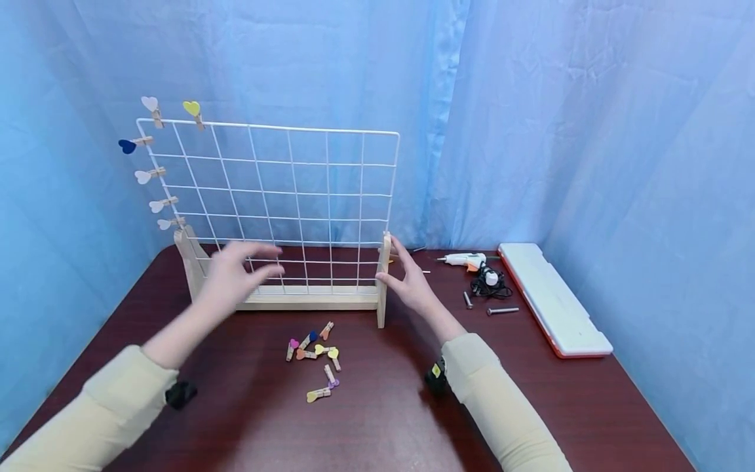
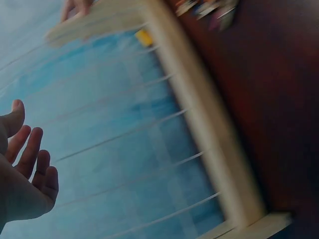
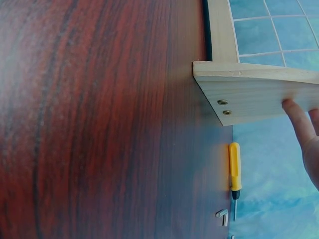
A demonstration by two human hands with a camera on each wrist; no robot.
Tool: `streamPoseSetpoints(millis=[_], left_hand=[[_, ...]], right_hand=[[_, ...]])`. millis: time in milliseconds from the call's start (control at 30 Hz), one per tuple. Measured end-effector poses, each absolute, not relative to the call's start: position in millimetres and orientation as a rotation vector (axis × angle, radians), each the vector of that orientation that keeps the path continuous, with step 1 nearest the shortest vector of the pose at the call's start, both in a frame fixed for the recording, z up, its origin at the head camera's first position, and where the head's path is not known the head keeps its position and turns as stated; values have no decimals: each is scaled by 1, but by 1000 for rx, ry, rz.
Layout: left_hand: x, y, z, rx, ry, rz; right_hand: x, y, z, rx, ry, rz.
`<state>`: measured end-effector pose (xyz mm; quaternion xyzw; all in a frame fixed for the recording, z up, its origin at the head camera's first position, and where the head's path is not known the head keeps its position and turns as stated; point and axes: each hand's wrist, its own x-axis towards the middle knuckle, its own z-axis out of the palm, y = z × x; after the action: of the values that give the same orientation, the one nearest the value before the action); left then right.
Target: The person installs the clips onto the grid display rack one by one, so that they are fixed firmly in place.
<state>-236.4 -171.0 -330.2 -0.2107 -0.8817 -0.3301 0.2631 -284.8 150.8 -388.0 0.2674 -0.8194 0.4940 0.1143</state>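
A white wire grid (image 1: 297, 193) stands upright in a wooden stand (image 1: 307, 305). My left hand (image 1: 232, 275) hovers in front of its lower left part, thumb and fingers spread apart with nothing between them; the left wrist view shows the same hand (image 2: 30, 174) with its fingers loosely bent. At the other end, my right hand (image 1: 409, 282) holds the stand's right side post (image 1: 382, 282) between thumb and fingers. Heart clothespins are clipped along the grid's left edge and top, among them a dark blue one (image 1: 127, 146) and a yellow one (image 1: 192, 109).
Several loose heart clothespins (image 1: 319, 393) lie on the dark red table (image 1: 377, 432) before the stand. To the right are a glue gun (image 1: 466, 260), bolts (image 1: 503, 311) and a white case (image 1: 554, 301). A yellow screwdriver (image 3: 235, 164) lies beyond the right post. Blue curtains surround the table.
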Motion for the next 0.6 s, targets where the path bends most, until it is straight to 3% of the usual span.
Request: streamPoseSetpoints(millis=[267,600], left_hand=[[-227,-158,-427,-641,-2697,-972],[-222,-155,-455,-645,-2829,-973]], right_hand=[[-287,152,-391,813,-2362,1457],[-292,154,-396,833,-2356,1461]])
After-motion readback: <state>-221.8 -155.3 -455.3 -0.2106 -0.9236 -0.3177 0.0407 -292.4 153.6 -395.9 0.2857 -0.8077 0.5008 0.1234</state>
